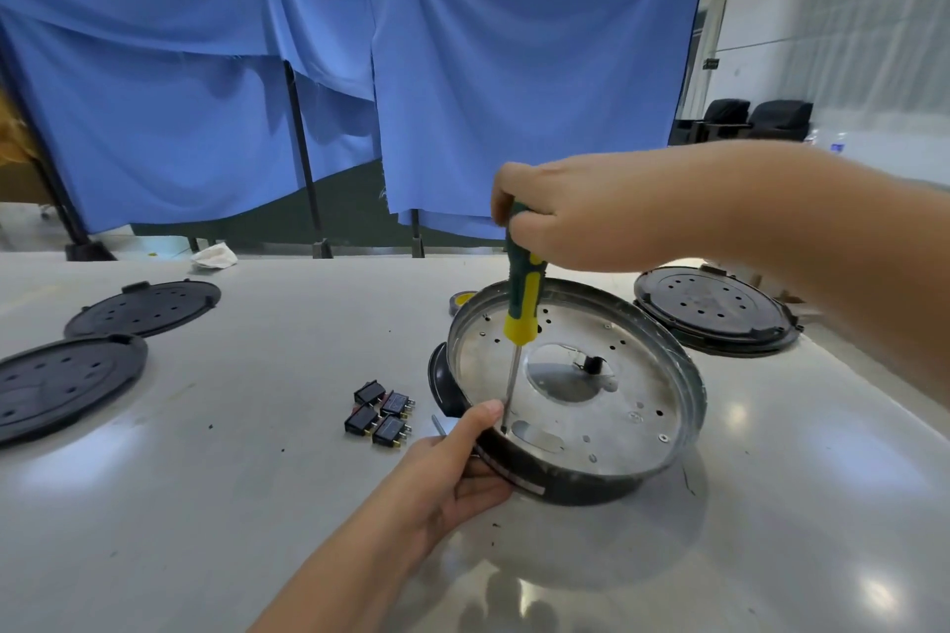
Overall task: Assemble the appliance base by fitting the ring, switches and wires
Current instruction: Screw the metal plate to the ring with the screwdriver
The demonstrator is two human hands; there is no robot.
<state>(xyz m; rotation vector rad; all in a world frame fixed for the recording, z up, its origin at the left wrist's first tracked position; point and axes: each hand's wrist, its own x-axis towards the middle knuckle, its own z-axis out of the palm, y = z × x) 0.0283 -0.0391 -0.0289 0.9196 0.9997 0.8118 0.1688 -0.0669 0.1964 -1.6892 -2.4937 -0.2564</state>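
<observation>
Switches, four of them, on the worktop; left hand grips the one base, right hand grips one screwdriver.

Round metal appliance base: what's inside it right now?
The green-and-yellow screwdriver tip near the front rim, a small black part at the centre opening, scattered holes. Anything beneath the plate is hidden.

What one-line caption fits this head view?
Right hand drives a screwdriver into the appliance base while left hand steadies its rim.
</observation>
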